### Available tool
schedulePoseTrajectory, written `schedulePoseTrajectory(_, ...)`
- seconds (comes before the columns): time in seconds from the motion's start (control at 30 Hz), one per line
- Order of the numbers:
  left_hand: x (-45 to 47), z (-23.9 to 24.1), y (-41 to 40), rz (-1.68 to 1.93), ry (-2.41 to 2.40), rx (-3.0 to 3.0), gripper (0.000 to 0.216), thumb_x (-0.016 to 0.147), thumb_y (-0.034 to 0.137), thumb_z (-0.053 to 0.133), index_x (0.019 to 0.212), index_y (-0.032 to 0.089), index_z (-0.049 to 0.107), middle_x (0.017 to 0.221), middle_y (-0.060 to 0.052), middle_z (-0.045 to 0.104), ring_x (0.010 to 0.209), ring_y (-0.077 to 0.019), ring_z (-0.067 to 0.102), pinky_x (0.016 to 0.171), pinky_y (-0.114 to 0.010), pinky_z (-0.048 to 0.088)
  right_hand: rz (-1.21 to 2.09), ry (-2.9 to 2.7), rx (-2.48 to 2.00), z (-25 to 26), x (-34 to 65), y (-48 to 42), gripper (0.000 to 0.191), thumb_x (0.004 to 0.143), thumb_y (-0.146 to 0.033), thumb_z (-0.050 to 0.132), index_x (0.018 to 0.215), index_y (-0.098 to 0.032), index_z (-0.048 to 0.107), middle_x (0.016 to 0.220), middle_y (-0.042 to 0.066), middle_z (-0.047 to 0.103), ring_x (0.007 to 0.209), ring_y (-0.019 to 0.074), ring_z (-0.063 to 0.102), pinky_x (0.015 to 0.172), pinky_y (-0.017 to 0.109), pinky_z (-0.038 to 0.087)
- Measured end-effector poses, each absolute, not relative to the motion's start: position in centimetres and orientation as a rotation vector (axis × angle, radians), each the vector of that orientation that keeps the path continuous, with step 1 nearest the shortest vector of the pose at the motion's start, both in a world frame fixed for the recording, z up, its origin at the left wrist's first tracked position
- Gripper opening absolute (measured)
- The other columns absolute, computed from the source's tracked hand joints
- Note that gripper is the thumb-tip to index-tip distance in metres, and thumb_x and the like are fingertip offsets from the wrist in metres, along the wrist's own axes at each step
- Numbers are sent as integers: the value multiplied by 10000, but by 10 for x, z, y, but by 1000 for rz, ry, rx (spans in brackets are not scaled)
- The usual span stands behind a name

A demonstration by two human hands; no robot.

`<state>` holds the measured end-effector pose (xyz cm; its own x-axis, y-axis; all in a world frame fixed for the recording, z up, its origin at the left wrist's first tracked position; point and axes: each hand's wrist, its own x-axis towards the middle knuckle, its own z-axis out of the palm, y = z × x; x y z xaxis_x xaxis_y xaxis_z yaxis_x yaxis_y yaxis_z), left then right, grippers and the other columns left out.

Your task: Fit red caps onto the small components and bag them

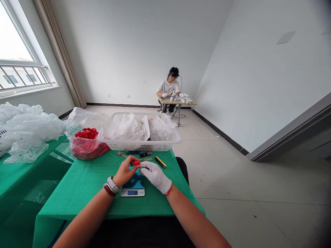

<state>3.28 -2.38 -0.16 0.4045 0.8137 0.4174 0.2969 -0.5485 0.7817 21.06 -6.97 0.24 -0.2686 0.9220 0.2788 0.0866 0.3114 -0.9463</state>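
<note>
Over a small digital kitchen scale (pixel 132 191), my left hand (pixel 125 172) is closed on a small red plastic piece (pixel 136 163). That hand is bare, with a pale watch and a dark bead bracelet at the wrist. My right hand (pixel 156 176), in a white knitted glove with a red cuff, meets it from the right, its fingers pinched at the piece's right end. Fingers partly hide the piece, so its exact kind does not show. The scale has a blue plate (pixel 136 182), and its display appears to read zero. More red pieces (pixel 87 133) fill a clear plastic bag (pixel 77 146) at the left.
Behind my hands stands a white perforated basket (pixel 144 146) of clear bags. A black-and-yellow narrow box (pixel 160 162), a dark box (pixel 146 154) and an orange-ended pen-like item (pixel 122 154) lie before it. Clear bags (pixel 31 127) heap at left. A person (pixel 169 86) sits at a far table.
</note>
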Motion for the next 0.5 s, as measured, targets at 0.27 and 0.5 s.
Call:
schedulePoseTrajectory(0.27, 31, -4, -19, 1139, 948, 1978, 119, 878, 276, 584, 937, 190, 528, 873, -13, 606, 805, -157, 577, 743, -295, 479, 1182, -1562, -902, -1, 211, -68, 338, 897, -240, 519, 1205, -186, 648, 980, 47, 688, 835, 151, 615, 762, 290, 515)
schedulePoseTrajectory(0.5, 30, -5, -16, 1240, 893, 1874, 152, 885, 315, 589, 945, 187, 532, 857, -8, 590, 777, -145, 570, 717, -279, 486, 1122, -1577, -874, -1, 211, -70, 371, 913, -273, 509, 1260, -206, 620, 1144, 69, 662, 987, 189, 619, 829, 329, 535)
